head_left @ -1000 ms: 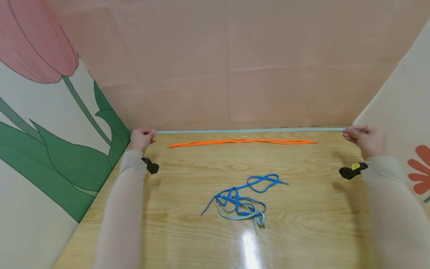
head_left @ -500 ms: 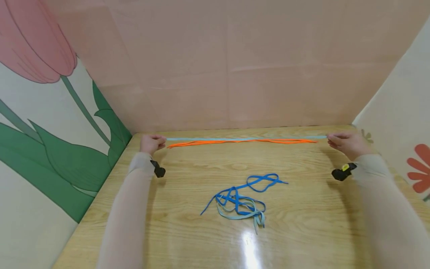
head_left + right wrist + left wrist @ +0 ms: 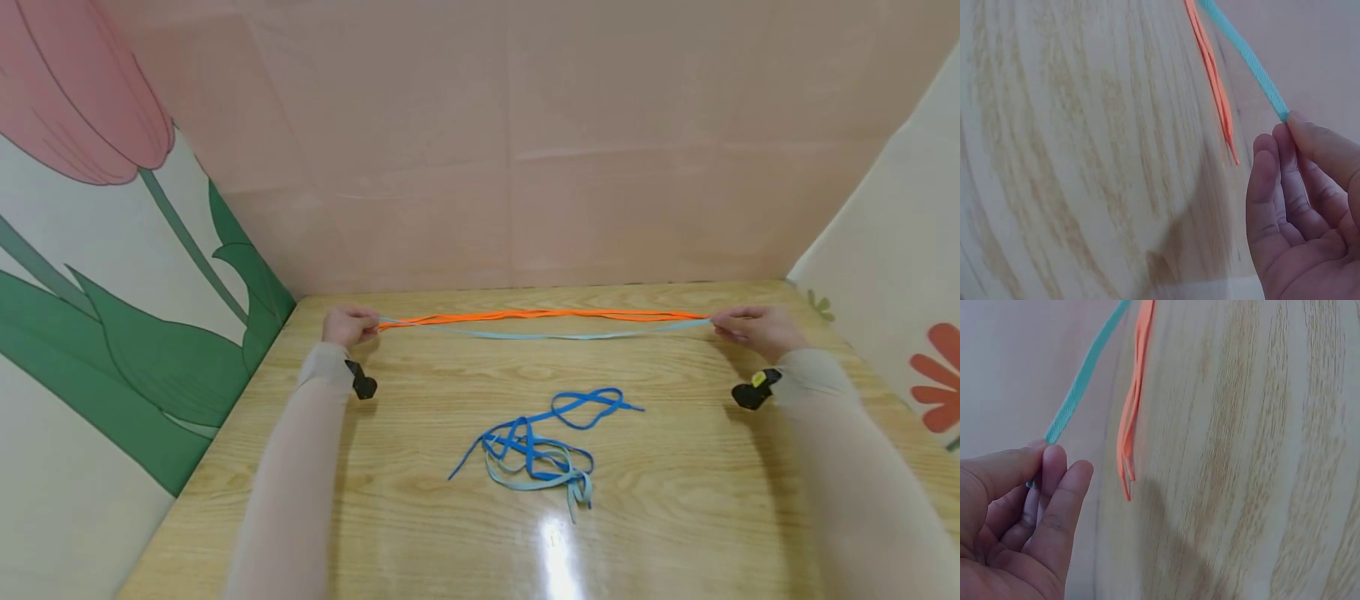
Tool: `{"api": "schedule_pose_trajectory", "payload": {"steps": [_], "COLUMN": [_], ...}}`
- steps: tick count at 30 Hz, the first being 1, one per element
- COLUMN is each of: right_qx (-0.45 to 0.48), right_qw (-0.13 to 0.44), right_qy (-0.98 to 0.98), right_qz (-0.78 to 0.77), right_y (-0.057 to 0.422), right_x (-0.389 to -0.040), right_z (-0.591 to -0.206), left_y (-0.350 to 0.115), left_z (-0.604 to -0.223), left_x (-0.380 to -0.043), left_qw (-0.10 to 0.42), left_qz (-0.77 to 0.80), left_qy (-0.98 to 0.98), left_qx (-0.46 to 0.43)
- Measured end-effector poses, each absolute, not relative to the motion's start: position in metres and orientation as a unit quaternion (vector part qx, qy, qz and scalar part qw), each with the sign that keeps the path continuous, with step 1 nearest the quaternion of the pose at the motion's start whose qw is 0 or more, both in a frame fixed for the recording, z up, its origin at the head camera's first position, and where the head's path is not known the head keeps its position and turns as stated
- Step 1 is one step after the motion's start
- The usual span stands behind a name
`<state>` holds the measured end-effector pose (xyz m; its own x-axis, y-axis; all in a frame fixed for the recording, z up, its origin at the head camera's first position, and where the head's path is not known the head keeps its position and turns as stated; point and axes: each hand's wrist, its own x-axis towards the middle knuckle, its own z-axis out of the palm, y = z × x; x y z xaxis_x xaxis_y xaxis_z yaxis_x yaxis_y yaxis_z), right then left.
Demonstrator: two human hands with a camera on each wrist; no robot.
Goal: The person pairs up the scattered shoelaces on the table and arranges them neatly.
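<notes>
A flat light-blue shoelace (image 3: 510,337) hangs between my two hands, sagging in the middle. My left hand (image 3: 349,326) pinches one end between thumb and forefinger; in the left wrist view a short tip of the shoelace pokes out below the fingers (image 3: 1063,494). The other end is pinched by my right hand (image 3: 757,328). Orange shoelaces (image 3: 540,313) lie stretched side to side along the back of the table, and the light-blue one overlaps them near both ends in the head view. Both wrist views show the orange tips lying on the wood beside each hand.
Nearer the front, a dark-blue shoelace (image 3: 529,450) lies loosely looped over another light-blue shoelace (image 3: 525,486) on the wooden table (image 3: 420,533). A pinkish backdrop (image 3: 510,167) rises behind the table. Flower-printed panels (image 3: 225,275) stand at its left and right sides.
Both hands have come toward each other and nearer the front. The light-blue shoelace was pulled straight behind the orange ones; now it is slack and dips in front of them.
</notes>
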<state>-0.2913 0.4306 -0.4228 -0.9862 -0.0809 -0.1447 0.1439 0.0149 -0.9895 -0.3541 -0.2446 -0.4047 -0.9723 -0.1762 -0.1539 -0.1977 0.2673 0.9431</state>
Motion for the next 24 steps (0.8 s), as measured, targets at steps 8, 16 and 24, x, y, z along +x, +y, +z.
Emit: {"api": "schedule_pose_trajectory", "payload": {"steps": [8, 16, 24], "right_qx": [0.030, 0.045, 0.048], "right_qw": [0.078, 0.070, 0.073], "right_qy": [0.700, 0.779, 0.771], "right_qz": [-0.709, -0.621, -0.631], "right_y": [0.433, 0.435, 0.430], "right_x": [-0.293, -0.298, -0.299], "right_z": [-0.429, -0.436, -0.438], "left_y": [-0.248, -0.251, -0.245], "left_z": [-0.408, -0.419, -0.419], "left_x": [-0.357, -0.360, -0.356], "left_qw": [0.006, 0.025, 0.052], "left_qz": [0.595, 0.552, 0.539], "left_qy": [0.794, 0.825, 0.832], "left_qx": [-0.122, -0.121, -0.124]}}
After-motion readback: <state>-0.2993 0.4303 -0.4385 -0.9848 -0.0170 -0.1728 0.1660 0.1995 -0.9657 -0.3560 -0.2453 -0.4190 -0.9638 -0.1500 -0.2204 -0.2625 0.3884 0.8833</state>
